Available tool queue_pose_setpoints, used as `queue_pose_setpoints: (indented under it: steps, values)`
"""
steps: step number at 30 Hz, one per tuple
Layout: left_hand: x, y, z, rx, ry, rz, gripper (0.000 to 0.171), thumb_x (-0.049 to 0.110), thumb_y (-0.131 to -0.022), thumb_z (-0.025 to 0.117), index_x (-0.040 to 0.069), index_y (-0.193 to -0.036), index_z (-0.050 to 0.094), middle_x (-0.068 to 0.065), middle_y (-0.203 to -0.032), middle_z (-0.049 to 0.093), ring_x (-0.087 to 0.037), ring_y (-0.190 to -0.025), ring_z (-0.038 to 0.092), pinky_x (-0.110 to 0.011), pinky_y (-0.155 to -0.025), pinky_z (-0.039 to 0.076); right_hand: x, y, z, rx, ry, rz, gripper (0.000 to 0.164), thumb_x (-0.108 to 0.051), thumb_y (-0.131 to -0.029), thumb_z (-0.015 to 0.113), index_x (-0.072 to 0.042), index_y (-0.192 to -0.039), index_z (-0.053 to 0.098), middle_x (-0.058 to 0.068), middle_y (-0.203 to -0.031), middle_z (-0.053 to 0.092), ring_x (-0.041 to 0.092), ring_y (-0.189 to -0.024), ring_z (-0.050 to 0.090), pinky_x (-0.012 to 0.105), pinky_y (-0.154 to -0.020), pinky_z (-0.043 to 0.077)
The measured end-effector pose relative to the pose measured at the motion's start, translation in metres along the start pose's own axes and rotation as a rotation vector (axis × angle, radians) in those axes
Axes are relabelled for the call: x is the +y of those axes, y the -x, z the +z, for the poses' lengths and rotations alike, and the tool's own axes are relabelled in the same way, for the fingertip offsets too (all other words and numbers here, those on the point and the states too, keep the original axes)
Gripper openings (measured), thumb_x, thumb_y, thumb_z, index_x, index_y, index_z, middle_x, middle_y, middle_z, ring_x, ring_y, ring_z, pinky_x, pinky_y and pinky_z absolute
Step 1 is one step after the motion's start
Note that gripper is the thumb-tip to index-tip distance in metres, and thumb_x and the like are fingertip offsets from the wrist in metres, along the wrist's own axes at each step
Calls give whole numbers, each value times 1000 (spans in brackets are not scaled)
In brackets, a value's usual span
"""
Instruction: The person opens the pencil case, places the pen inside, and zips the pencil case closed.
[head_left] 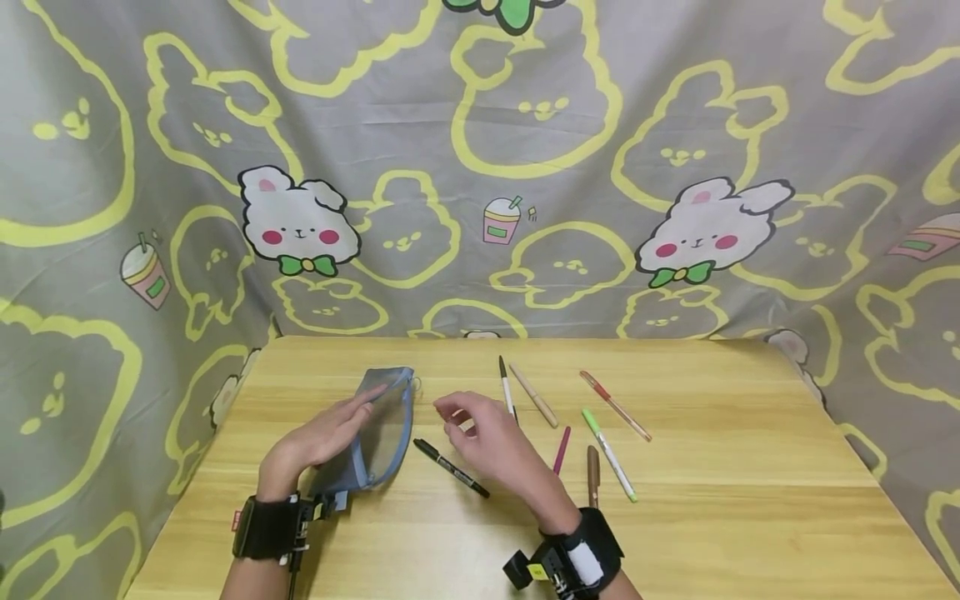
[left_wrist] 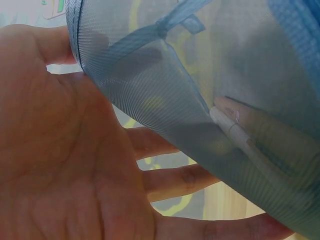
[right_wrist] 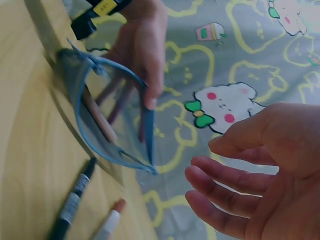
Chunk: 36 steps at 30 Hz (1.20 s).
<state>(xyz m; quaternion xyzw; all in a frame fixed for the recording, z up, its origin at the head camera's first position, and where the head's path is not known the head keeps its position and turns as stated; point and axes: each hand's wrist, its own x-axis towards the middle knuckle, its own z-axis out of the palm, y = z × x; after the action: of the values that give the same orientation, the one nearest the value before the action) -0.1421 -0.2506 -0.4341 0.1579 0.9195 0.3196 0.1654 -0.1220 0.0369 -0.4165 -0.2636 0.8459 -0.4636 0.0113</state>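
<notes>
My left hand [head_left: 321,435] holds a blue-grey mesh pouch [head_left: 337,473] by its upper side, with the fingers partly behind the mesh. The pouch's blue-edged mouth gapes toward the right. Through the mesh in the left wrist view, a pale pen [left_wrist: 236,131] lies inside. To the right of the mouth hovers my right hand [head_left: 491,433], fingers loosely bent and nothing between them; the right wrist view also shows this hand [right_wrist: 280,175] without an object. A black marker [head_left: 450,468] lies on the table between the pouch and my right hand.
Right of my right hand on the wooden table [head_left: 735,467] lie a white pen with a black cap [head_left: 506,383], a beige pen [head_left: 534,396], a red pen [head_left: 615,406], a green-capped pen [head_left: 611,457], a magenta pen [head_left: 562,450] and a brown pen [head_left: 593,475]. A patterned curtain [head_left: 420,125] hangs behind.
</notes>
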Motion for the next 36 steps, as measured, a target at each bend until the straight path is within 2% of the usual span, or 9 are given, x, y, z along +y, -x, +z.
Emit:
queue_pose_setpoints:
  steps: [3,10,18,29,36]
  values:
    - [1,-1,1,2,-11,2,55,29,-114,22,7,-164,23,-31,-164,22,-56,-147,21,-71,-116,17,6,3,-6,42,56,-15,30,-1,-97,66,-3,-127,68,12,-114,71,24,-99,70,40,-80,60]
    - [2,0,3,6,-20,-11,55,29,-114,23,8,-164,23,-31,-163,22,-56,-147,21,-71,-116,18,24,10,-14,77,172,-21,39,-5,-95,71,-4,-133,64,13,-118,69,27,-103,69,41,-84,58]
    - [1,0,6,2,-22,-11,54,30,-114,23,8,-164,25,-31,-163,24,-56,-147,22,-72,-116,18,42,18,-36,193,249,9,45,-6,-91,77,-8,-134,65,11,-123,67,29,-107,67,42,-80,58]
    - [3,-1,5,3,-23,-22,55,31,-114,23,8,-164,25,-30,-164,22,-56,-148,20,-72,-116,18,68,28,-70,297,219,70,43,-4,-91,76,-4,-133,66,16,-125,67,35,-108,67,51,-84,59]
    - [4,1,5,-7,-19,-25,55,32,-114,24,8,-164,25,-30,-164,21,-55,-148,19,-72,-117,17,84,34,-88,343,147,134,40,-1,-94,72,-1,-133,64,18,-129,65,39,-114,64,55,-91,56]
